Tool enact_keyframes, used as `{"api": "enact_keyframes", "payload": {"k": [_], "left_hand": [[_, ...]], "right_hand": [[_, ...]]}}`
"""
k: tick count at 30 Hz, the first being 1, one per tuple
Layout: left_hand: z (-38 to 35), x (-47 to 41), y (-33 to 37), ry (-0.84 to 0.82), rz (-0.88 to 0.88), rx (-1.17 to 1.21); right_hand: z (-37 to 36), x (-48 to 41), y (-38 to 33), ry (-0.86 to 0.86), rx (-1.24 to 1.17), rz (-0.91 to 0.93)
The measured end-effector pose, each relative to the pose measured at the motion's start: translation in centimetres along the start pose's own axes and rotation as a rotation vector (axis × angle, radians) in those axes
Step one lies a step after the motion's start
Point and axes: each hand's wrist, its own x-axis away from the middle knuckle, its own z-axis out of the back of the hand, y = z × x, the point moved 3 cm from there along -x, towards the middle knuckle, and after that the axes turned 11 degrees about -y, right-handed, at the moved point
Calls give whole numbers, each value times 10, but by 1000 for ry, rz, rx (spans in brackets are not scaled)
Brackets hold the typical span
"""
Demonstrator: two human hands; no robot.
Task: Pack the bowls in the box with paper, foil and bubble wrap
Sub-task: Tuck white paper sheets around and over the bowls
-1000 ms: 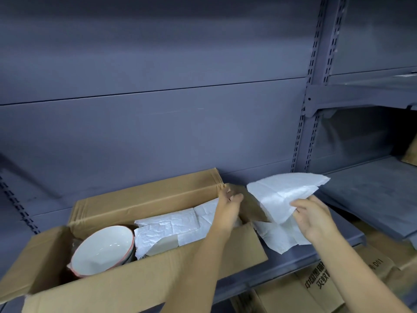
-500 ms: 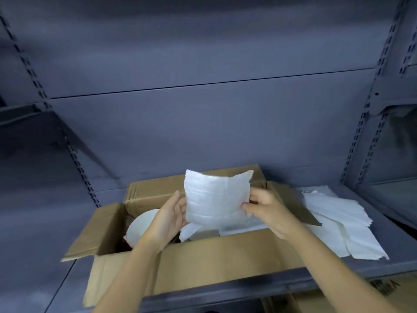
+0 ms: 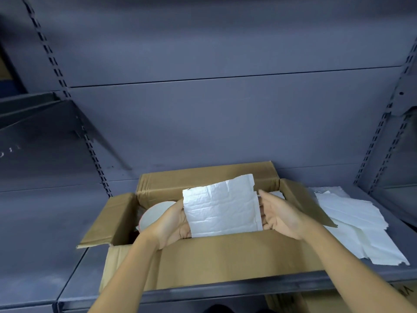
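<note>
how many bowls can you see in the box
1: a white bowl at the left end of the box, partly behind the left hand. More may be hidden behind the held sheet.

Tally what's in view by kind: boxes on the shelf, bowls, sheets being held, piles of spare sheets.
Cardboard box: 1
Bowl: 1
Padded sheet, held: 1
Pile of spare sheets: 1
Total: 4

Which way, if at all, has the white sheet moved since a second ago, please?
Yes, leftward: the white sheet was right of the box; now the left hand and right hand hold it above the box.
</note>
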Motion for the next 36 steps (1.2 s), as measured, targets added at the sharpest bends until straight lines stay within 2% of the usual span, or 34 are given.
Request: {"api": "enact_keyframes", "payload": {"k": [2, 6, 9, 14, 17, 20, 24, 27, 30, 33, 36], "left_hand": [[3, -4, -2, -4, 28, 3], [6, -16, -7, 62, 94, -1], [7, -15, -9, -11, 174, -136], [14, -14, -12, -32, 304, -183], [13, -19, -14, -15, 375, -241], [10, -25, -16, -1, 372, -338], [19, -22, -24, -86, 354, -327], [15, -21, -16, -117, 392, -361], [16, -13, -15, -256, 341, -278], [17, -12, -16, -241, 374, -473], [13, -11, -17, -218, 442, -550]], "right_hand": [[0, -1, 1, -19, -18, -22], [-1, -5, 6, -26, 125, -137], [0, -11, 10, -9, 262, -213], [2, -19, 18, 18, 379, -316], [7, -14, 13, 34, 278, -222], [15, -13, 14, 22, 106, -185], [5, -22, 18, -36, 427, -383], [-4, -22, 7, -28, 416, -439], [-7, -23, 6, -23, 476, -495], [-12, -21, 5, -31, 550, -501], [-9, -14, 3, -91, 529, -398]]}}
